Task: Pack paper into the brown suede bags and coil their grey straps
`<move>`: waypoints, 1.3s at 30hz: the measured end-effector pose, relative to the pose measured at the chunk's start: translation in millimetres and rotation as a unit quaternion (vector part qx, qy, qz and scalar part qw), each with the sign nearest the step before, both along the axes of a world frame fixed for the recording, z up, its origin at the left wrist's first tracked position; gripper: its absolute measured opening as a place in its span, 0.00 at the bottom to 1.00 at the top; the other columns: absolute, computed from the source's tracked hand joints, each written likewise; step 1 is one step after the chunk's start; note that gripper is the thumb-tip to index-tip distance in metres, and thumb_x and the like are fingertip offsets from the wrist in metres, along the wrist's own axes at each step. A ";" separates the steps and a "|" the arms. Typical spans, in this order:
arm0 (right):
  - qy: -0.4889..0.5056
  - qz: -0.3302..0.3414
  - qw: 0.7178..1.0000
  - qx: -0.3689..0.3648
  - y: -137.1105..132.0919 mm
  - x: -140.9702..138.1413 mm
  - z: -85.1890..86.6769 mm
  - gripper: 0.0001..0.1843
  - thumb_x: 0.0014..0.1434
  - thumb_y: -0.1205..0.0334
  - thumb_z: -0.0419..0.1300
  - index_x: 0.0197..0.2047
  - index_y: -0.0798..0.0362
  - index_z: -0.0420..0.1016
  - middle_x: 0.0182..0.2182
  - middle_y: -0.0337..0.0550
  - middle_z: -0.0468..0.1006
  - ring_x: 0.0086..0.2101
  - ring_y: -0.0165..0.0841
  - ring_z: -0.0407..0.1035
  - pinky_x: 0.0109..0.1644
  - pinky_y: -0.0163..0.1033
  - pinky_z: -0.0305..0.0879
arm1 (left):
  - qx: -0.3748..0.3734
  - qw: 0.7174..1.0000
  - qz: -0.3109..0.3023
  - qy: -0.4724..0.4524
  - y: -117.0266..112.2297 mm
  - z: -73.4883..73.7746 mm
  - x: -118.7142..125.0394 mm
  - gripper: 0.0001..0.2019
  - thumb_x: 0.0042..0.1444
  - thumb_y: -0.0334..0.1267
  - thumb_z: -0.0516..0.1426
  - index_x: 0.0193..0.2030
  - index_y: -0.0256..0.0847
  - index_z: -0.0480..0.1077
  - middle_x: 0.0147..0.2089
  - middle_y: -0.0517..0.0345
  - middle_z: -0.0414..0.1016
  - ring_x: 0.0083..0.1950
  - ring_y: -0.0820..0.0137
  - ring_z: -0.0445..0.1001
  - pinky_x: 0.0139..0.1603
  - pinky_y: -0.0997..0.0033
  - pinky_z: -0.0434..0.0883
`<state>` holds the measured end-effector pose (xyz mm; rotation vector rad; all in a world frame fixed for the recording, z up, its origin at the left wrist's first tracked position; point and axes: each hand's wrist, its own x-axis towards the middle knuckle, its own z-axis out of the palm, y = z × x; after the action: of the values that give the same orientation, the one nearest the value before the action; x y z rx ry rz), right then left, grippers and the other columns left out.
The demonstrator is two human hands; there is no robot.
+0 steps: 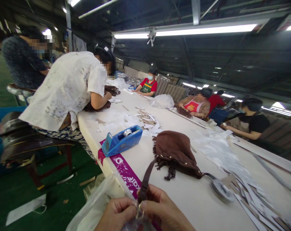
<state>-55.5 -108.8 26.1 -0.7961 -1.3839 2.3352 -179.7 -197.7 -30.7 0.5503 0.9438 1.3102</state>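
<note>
1. Two bare hands lie nearest, low in the view; the left hand (115, 213) and the right hand (166, 211) meet around a small metal ring (140, 212), both closed in a pinch on it and on the end of a dark brown strap (145, 181); which fingers bear on which part is hidden.
2. Under and left of them, a crumpled clear plastic bag (92, 205) spills over the near table edge; a magenta printed band (123, 171) runs along that edge.
3. From the hands the strap rises to a brown suede fringed pouch (175, 154), which lies on the long white table (191, 205) just beyond them.
4. Judging by the pinch, the step in hand looks like seating the ring on the strap; the next move seems to call for a steady hold, keeping the strap untwisted.
5. Farther right lie a blurred silver roll (221, 190) and stacked white paper strips (256, 199); farther left sits a blue plastic tape dispenser (121, 140).
6. Beyond, torn paper scraps (147, 120) are heaped; a co-worker in a pale patterned blouse (68, 86) bends over dark material at the left; aproned co-workers (195, 107) sit along the far right.
</note>
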 end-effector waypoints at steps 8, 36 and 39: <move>-0.093 -0.039 0.994 0.045 10.7 -15.6 -11.4 0.20 0.44 0.51 0.70 0.31 0.57 0.71 0.19 0.34 0.68 0.18 0.22 0.57 0.20 0.28 0.48 | -0.033 0.998 0.031 -0.032 -7.1 -8.3 -9.8 0.27 0.37 0.58 0.67 0.35 0.35 0.78 0.30 0.50 0.79 0.27 0.69 0.72 0.26 0.75 0.66; -0.101 -0.066 0.978 0.171 36.1 -22.9 -22.5 0.15 0.50 0.53 0.65 0.29 0.57 0.71 0.19 0.35 0.70 0.20 0.24 0.60 0.22 0.29 0.51 | 0.087 0.991 0.091 -0.041 21.9 -30.6 -16.4 0.24 0.45 0.58 0.64 0.29 0.41 0.59 0.22 0.56 0.74 0.20 0.72 0.68 0.23 0.74 0.63; -0.103 -0.063 0.974 0.194 37.7 -22.6 -22.0 0.15 0.52 0.52 0.64 0.29 0.57 0.70 0.19 0.35 0.71 0.19 0.24 0.59 0.23 0.30 0.52 | 0.104 0.987 0.105 -0.061 26.8 -31.1 -13.4 0.24 0.45 0.55 0.65 0.28 0.41 0.58 0.23 0.59 0.73 0.21 0.72 0.68 0.23 0.73 0.63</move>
<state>-78.1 -71.1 4.2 -0.9875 -1.7475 1.8424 -193.1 -170.9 -61.8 0.5340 0.7852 1.6269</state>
